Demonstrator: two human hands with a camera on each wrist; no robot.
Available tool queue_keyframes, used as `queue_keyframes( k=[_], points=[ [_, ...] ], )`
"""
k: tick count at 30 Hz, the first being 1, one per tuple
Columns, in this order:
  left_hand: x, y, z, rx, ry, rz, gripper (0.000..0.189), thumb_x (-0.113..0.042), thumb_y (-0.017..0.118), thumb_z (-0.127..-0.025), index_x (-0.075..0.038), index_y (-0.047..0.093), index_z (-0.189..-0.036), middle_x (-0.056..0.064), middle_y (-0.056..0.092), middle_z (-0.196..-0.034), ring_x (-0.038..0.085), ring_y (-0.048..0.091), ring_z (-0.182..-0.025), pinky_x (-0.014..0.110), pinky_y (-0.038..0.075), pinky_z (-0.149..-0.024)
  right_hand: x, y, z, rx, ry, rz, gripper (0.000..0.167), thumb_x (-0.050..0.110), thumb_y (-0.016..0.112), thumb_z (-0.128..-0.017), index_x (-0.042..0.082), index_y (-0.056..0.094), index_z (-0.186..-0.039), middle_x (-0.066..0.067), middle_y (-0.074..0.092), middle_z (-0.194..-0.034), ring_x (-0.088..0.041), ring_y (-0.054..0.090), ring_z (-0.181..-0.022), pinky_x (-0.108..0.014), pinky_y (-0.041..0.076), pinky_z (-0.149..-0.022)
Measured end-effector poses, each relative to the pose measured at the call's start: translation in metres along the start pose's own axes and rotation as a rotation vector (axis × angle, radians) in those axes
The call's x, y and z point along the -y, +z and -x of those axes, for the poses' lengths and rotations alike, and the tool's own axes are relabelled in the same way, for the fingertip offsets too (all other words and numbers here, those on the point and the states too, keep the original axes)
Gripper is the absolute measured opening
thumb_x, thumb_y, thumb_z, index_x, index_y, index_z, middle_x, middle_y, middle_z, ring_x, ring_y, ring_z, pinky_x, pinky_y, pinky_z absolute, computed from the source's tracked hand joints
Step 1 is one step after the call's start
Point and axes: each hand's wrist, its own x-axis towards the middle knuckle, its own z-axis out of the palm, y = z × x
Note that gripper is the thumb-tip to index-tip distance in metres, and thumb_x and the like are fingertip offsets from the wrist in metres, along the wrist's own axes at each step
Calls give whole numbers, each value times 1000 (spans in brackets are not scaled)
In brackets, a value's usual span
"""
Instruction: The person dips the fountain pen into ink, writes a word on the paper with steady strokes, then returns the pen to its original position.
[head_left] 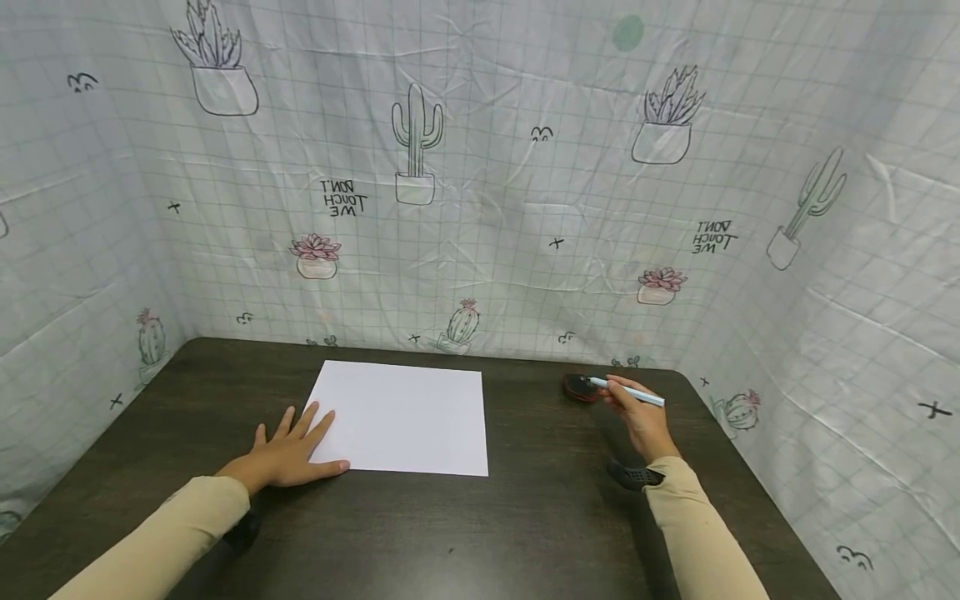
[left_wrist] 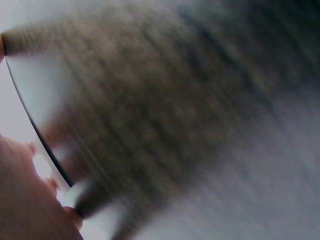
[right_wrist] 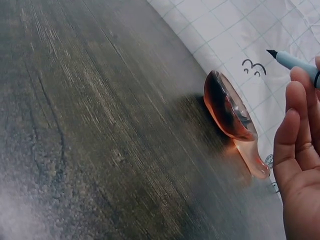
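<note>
A blank white sheet of paper (head_left: 408, 421) lies on the dark table, left of centre. My left hand (head_left: 288, 454) rests at its left edge with fingers spread, thumb and fingertips over the border. In the left wrist view part of that hand (left_wrist: 30, 200) shows beside the paper's edge. Toward the back right, my right hand (head_left: 641, 425) pinches a light blue marker (head_left: 637, 394), its dark tip pointing left. Just by the tip sits a small translucent reddish dish (right_wrist: 220, 112) with a short handle and dark contents. In the right wrist view the marker (right_wrist: 295, 64) tip is uncapped and apart from the dish.
The dark wooden table (head_left: 420, 533) has rounded back corners. A white grid-patterned cloth (head_left: 480, 250) printed with cacti and potted plants hangs behind it and along both sides. Dark bands sit at both wrists; the right band (head_left: 633, 477) shows more fully.
</note>
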Motion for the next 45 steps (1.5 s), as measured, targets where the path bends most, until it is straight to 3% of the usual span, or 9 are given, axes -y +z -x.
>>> queue_keyframes(
  k=[5, 11, 18, 25, 29, 35, 40, 45],
  points=[
    [-1, -1, 1, 2, -2, -15, 97, -70, 51, -85, -11, 17, -155, 23, 2, -159, 57, -1, -138, 80, -3, -94, -1, 1, 0, 39, 3, -15, 41, 5, 60, -94, -19, 48, -125, -4, 74, -89, -10, 70, -80, -21, 54, -69],
    [2, 0, 0, 2, 5, 0, 99, -73, 51, -83, -13, 16, -155, 22, 1, -159, 56, -2, -139, 80, -6, -94, -1, 1, -1, 17, 23, 61, 39, 8, 64, -92, -14, 51, -122, 2, 72, -89, -8, 67, -79, -21, 52, -67],
    [10, 6, -6, -13, 1, 2, 105, -82, 45, -78, -17, 14, -155, 18, -1, -160, 54, -3, -141, 79, -9, -95, -2, 3, -3, -14, 42, 109, 28, 12, 68, -90, -6, 61, -111, -2, 72, -85, -10, 66, -76, -24, 52, -66],
    [6, 3, -3, 0, -4, 7, 102, -77, 48, -81, -15, 15, -155, 20, 0, -160, 54, -3, -140, 79, -8, -95, -2, 7, -7, -84, 40, 300, 41, 13, 70, -88, -13, 58, -118, -5, 73, -84, -9, 67, -74, -27, 55, -68],
    [4, 2, -2, -9, 3, 24, 103, -74, 52, -81, -11, 16, -155, 22, 1, -159, 55, -3, -140, 79, -8, -95, 0, 10, -8, -118, 51, 367, 39, 12, 71, -88, -12, 61, -116, 3, 71, -78, -8, 67, -71, -29, 55, -69],
    [14, 10, -10, -6, -17, 19, 109, -82, 46, -77, -15, 12, -155, 17, -3, -160, 50, -6, -142, 77, -12, -96, -1, 11, -14, -159, 85, 467, 34, 12, 71, -87, -9, 65, -114, 10, 69, -75, -9, 69, -73, -29, 57, -74],
    [22, 15, -16, -24, -7, 34, 111, -84, 46, -75, -15, 14, -155, 18, -3, -160, 52, -7, -141, 77, -15, -94, -2, 13, -19, -140, 121, 605, 34, 14, 70, -88, -6, 66, -115, -2, 73, -84, -5, 69, -73, -25, 56, -73],
    [25, 17, -18, -20, -6, 50, 110, -83, 47, -75, -15, 13, -155, 19, -5, -160, 52, -9, -141, 77, -17, -94, -2, 15, -22, -117, 97, 780, 30, 15, 72, -86, -1, 70, -111, -11, 74, -88, -4, 68, -69, -21, 53, -64]
  ],
)
